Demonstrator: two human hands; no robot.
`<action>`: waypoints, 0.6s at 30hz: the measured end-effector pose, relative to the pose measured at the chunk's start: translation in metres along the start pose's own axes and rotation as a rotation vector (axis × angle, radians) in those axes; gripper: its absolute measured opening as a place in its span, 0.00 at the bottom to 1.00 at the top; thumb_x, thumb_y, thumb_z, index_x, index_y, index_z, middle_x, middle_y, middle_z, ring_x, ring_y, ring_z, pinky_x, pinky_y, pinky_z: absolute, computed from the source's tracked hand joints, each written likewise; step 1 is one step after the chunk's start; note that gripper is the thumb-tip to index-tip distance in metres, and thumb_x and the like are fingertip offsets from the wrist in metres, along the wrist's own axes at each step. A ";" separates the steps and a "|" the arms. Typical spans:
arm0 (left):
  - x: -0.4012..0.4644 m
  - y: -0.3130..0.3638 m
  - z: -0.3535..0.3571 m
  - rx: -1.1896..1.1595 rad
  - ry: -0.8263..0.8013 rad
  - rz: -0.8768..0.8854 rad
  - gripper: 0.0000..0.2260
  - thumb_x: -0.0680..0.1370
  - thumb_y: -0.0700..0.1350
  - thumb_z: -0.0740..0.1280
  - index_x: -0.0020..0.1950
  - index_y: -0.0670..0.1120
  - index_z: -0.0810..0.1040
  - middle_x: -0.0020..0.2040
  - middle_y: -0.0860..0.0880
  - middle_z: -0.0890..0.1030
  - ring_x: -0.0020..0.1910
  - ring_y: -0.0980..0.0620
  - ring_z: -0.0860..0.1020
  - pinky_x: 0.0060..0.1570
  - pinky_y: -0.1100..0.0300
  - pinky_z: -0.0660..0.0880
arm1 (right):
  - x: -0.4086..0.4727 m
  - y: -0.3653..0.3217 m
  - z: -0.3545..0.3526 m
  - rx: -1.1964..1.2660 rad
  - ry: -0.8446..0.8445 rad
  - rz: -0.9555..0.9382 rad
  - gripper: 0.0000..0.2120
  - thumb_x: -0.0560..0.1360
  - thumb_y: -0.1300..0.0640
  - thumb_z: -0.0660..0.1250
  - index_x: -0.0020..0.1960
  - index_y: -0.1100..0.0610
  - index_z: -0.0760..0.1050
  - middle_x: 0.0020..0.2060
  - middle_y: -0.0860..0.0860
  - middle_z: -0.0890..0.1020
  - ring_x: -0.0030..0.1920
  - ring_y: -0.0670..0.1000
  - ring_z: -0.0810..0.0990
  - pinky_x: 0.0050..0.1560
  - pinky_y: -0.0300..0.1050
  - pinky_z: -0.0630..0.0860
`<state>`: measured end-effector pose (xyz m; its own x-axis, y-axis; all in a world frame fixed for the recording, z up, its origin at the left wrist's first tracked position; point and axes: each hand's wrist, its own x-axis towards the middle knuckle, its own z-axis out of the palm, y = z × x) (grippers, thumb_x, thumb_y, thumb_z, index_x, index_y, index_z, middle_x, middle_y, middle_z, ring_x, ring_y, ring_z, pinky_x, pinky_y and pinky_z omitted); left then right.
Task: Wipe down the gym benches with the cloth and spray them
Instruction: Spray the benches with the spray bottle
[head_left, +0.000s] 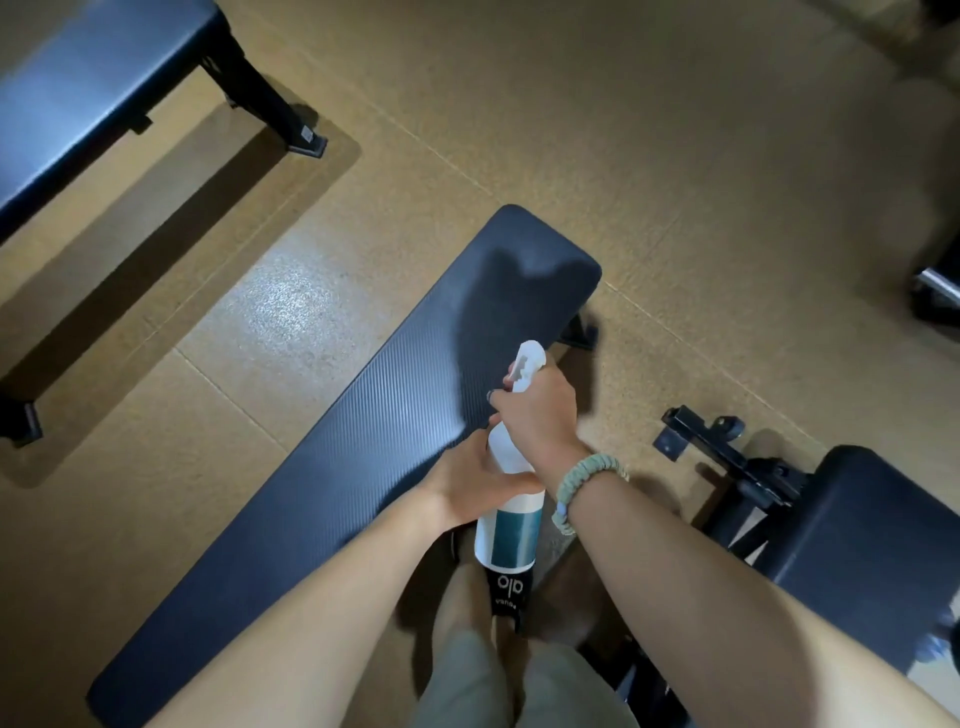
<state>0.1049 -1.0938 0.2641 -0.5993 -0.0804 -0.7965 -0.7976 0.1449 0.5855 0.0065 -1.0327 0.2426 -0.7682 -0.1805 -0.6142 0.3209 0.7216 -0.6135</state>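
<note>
Spray bottle (511, 499), white with a teal label, held at lower centre of the frame, just off the right edge of the long dark surface (363, 431), nozzle aimed toward the upper part of the pad. Right hand (540, 415) wrapped round the bottle's neck and trigger head, fingers curled over the white sprayer. Left hand (467, 486) cupping the bottle's body from the left, thumb and fingers curled against its side. Green scrunchie (587, 480) on the right wrist. Ribbed dark surface running diagonally from lower left to frame centre, with a shadow falling across its far end. No cloth seen anywhere in view. Below the bottle, a black sock (509, 592) with white lettering and pale green shorts (478, 680). Second bench (78, 98) at upper left, black legs on the floor. Third padded bench (878, 540) at lower right, with a black metal frame (727, 457) beside it. Tan speckled floor (623, 130) all around.
</note>
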 end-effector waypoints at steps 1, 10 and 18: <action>0.007 0.006 -0.003 0.008 -0.003 -0.002 0.19 0.69 0.57 0.77 0.57 0.57 0.78 0.53 0.55 0.85 0.54 0.56 0.83 0.59 0.52 0.80 | 0.010 -0.003 0.000 -0.003 -0.006 0.005 0.12 0.69 0.58 0.72 0.50 0.51 0.73 0.41 0.52 0.84 0.39 0.57 0.86 0.45 0.52 0.84; 0.065 0.076 -0.028 0.089 -0.016 -0.129 0.33 0.65 0.63 0.77 0.66 0.54 0.73 0.59 0.56 0.79 0.61 0.52 0.79 0.57 0.56 0.76 | 0.075 -0.037 -0.035 0.002 0.024 0.053 0.10 0.71 0.58 0.71 0.49 0.53 0.72 0.42 0.53 0.84 0.40 0.56 0.87 0.47 0.54 0.85; 0.120 0.152 -0.018 0.041 -0.010 -0.171 0.26 0.68 0.59 0.76 0.63 0.56 0.75 0.57 0.55 0.81 0.55 0.56 0.80 0.54 0.57 0.80 | 0.150 -0.059 -0.095 -0.107 -0.046 -0.011 0.08 0.74 0.57 0.72 0.50 0.58 0.77 0.42 0.53 0.83 0.44 0.57 0.84 0.47 0.51 0.83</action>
<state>-0.0894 -1.0992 0.2599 -0.4540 -0.0979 -0.8856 -0.8844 0.1705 0.4345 -0.1800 -1.0386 0.2339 -0.7444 -0.2176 -0.6312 0.2496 0.7862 -0.5654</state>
